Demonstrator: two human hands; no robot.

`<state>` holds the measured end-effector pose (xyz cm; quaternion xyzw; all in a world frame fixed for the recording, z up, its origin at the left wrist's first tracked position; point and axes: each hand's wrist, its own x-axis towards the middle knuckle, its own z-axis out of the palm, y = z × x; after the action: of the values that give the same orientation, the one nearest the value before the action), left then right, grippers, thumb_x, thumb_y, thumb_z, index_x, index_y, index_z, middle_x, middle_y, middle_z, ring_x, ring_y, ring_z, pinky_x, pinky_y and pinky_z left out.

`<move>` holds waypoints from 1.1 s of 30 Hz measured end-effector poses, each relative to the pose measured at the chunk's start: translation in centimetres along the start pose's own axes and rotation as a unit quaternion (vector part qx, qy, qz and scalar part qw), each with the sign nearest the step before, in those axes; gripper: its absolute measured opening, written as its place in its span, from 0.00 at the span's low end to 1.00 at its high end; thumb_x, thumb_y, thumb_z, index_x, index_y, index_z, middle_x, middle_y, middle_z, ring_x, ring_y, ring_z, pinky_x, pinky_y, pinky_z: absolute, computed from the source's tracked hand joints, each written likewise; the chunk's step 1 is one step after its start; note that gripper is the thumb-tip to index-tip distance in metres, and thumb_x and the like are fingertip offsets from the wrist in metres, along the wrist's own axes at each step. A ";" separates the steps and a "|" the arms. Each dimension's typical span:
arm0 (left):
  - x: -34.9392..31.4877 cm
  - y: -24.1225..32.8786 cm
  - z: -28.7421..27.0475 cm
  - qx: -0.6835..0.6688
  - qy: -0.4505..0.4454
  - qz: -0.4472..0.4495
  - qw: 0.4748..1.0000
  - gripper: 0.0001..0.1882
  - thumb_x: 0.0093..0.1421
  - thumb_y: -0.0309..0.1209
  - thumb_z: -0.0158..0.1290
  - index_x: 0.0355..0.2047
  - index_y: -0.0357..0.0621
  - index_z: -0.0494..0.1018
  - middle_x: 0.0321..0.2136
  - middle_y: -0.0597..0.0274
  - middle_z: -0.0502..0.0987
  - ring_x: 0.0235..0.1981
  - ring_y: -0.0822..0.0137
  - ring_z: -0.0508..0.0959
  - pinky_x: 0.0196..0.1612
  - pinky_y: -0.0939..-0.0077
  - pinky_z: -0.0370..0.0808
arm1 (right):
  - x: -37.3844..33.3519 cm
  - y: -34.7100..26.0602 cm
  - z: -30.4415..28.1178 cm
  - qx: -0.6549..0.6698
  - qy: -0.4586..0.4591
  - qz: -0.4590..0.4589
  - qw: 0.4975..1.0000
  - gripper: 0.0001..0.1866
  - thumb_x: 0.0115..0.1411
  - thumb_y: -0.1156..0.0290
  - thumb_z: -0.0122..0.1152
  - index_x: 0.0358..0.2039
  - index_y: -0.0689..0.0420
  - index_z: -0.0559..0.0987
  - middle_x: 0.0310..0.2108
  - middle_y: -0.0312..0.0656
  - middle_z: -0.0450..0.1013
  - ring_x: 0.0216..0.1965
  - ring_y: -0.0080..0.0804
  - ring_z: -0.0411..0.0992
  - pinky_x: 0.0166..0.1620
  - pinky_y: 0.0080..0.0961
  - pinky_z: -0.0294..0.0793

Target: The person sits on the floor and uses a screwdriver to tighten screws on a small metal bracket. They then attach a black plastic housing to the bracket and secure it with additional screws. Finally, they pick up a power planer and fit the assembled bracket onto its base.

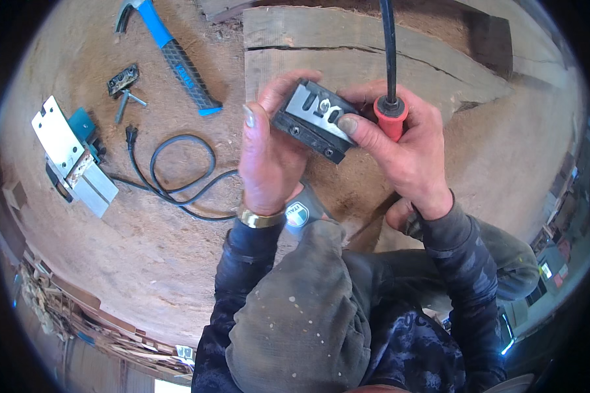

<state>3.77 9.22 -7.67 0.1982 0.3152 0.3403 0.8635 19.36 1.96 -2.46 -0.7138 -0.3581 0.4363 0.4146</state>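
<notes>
A small dark metal block point(301, 131) with two screws in its side and a slotted bright plate point(320, 111) on top is held between my hands. My left hand point(269, 144) cups its left end, fingers behind it and thumb raised. My right hand point(406, 144) grips its right end, with the thumb pressed on the plate. Also within my right hand is a tool with a red handle point(392, 121), from which a long black shaft point(389, 52) rises toward the upper edge. My right fingers are partly hidden behind the block and handle.
An upturned teal electric planer point(82, 124) lies left, its black cord point(210, 154) looping toward me. Farther off are a blue claw hammer point(177, 62), a small dark metal part point(122, 79) and a T-shaped key point(126, 103). Cracked planks point(314, 36) lie beyond my hands.
</notes>
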 end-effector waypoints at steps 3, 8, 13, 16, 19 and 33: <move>-0.3 -1.6 -0.1 -0.089 0.019 0.006 0.996 0.41 0.70 0.66 0.35 0.53 0.35 0.71 0.44 0.56 0.77 0.45 0.66 0.79 0.48 0.70 0.77 | -0.4 0.4 1.2 -0.060 0.030 -0.060 0.996 0.14 0.57 0.73 0.74 0.43 0.62 0.84 0.37 0.40 0.80 0.39 0.28 0.78 0.44 0.25 0.78; 0.0 -2.9 0.2 -0.148 0.031 0.037 0.988 0.44 0.69 0.67 0.33 0.52 0.31 0.72 0.46 0.48 0.76 0.48 0.55 0.77 0.54 0.61 0.74 | -1.4 1.0 2.6 -0.091 0.070 -0.096 0.989 0.15 0.52 0.79 0.74 0.42 0.63 0.84 0.35 0.42 0.80 0.37 0.31 0.78 0.41 0.26 0.77; -0.3 -2.2 0.9 -0.143 -0.038 0.024 0.989 0.43 0.69 0.65 0.31 0.49 0.30 0.72 0.46 0.46 0.75 0.50 0.55 0.75 0.57 0.60 0.71 | -1.8 0.5 2.2 -0.094 0.075 -0.118 0.986 0.16 0.50 0.81 0.74 0.42 0.63 0.84 0.37 0.43 0.80 0.38 0.30 0.78 0.40 0.27 0.77; -0.3 -1.7 0.9 -0.145 -0.051 0.030 0.988 0.44 0.70 0.65 0.29 0.47 0.30 0.73 0.45 0.45 0.75 0.49 0.55 0.75 0.56 0.61 0.71 | -2.0 -0.1 2.0 -0.063 0.065 -0.123 0.988 0.16 0.50 0.82 0.74 0.42 0.63 0.85 0.39 0.44 0.80 0.39 0.31 0.78 0.41 0.26 0.77; 0.0 -1.4 0.7 -0.170 -0.089 0.027 0.981 0.45 0.70 0.66 0.27 0.44 0.31 0.74 0.44 0.45 0.75 0.47 0.56 0.75 0.55 0.63 0.70 | -1.9 -0.3 1.4 -0.027 0.035 -0.112 0.993 0.17 0.51 0.82 0.73 0.43 0.64 0.85 0.40 0.44 0.80 0.40 0.31 0.77 0.43 0.26 0.76; 0.2 -1.4 0.8 -0.142 -0.046 -0.035 0.988 0.44 0.70 0.66 0.23 0.39 0.37 0.76 0.42 0.54 0.75 0.42 0.62 0.74 0.49 0.67 0.71 | -2.3 -1.6 0.2 -0.026 -0.001 0.006 1.000 0.11 0.57 0.80 0.69 0.42 0.65 0.83 0.37 0.40 0.80 0.37 0.23 0.76 0.43 0.23 0.76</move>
<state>5.04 8.26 -7.98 0.0779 0.2304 0.3412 0.9080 18.09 0.64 -0.30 -0.7261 -0.3656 0.4302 0.3925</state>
